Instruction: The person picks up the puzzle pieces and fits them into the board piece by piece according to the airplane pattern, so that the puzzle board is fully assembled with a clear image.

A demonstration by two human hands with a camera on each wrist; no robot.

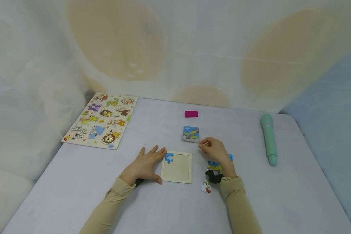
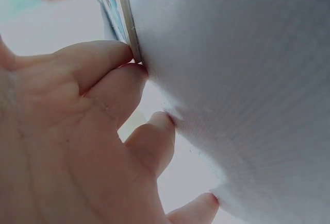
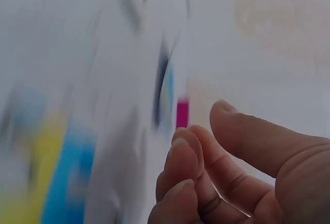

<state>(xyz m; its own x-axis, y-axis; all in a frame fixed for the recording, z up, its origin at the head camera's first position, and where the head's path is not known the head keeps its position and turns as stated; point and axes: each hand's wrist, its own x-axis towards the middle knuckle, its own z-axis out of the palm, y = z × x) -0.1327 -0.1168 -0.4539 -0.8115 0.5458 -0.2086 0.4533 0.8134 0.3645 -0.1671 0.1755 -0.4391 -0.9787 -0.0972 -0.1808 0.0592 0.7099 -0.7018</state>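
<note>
Fingers spread, my left hand [image 1: 144,164] touches the left edge of a small square wooden puzzle tray [image 1: 176,181]; in the left wrist view two fingertips meet the edge. A blue-and-white jigsaw piece [image 1: 169,158] lies in the tray's upper left corner. To the right of the tray, my right hand [image 1: 217,151] hovers with loosely bent fingers, thumb apart from them and nothing between in the right wrist view. Just beyond its fingertips lies a small square airplane picture [image 1: 190,133]. Blue-and-yellow jigsaw pieces [image 1: 214,166] are partly hidden under the right wrist; another piece [image 1: 206,187] lies nearer.
A magenta block [image 1: 191,114] sits at the back of the white table. On the back left lies an animal puzzle board [image 1: 102,122], and on the right a mint-green microphone-shaped stick [image 1: 269,138]. Fabric walls stand behind and at both sides.
</note>
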